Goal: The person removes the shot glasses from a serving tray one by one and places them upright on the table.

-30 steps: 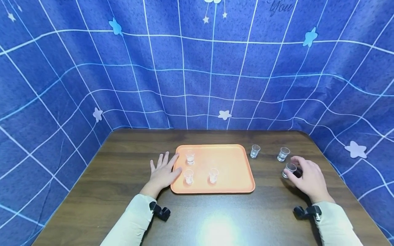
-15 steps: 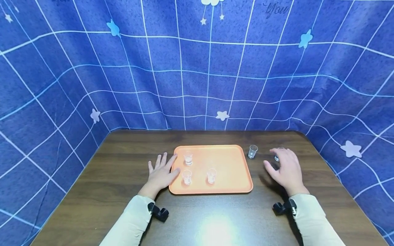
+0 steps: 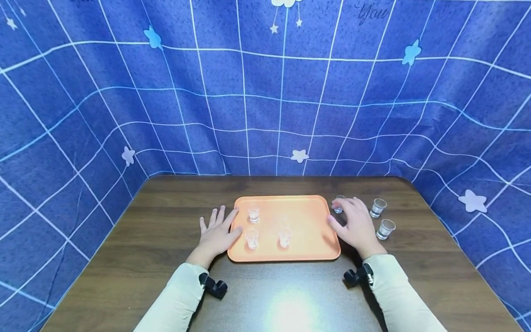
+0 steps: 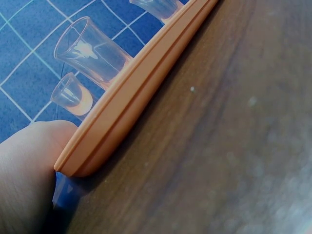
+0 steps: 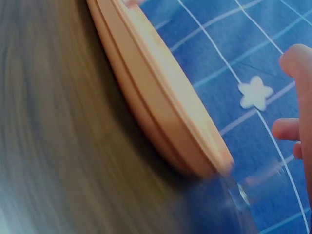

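My left hand (image 3: 215, 242) lies with spread fingers at the left edge of the orange tray (image 3: 313, 226), its thumb over the rim. Three clear shot glasses stand upright on the tray: a far-left glass (image 3: 253, 214), a near-left glass (image 3: 251, 240) and a near-middle glass (image 3: 285, 238). My right hand (image 3: 356, 226) hovers by the tray's right edge, fingers and thumb apart. Just beyond its fingertips is another shot glass (image 3: 338, 210), partly hidden by the hand. In the right wrist view this shot glass (image 5: 263, 185) looks blurred, with a gap between it and the fingers.
Right of my right hand, two more shot glasses stand on the brown wooden table (image 3: 174, 198), a far one (image 3: 378, 208) and a nearer one (image 3: 386, 229). A blue curtain (image 3: 265, 110) with white lines and stars hangs behind the table.
My right hand has moved left, from the nearer right-hand glass past the far one to the glass beside the tray. Those glasses stay in place. The left hand keeps still.
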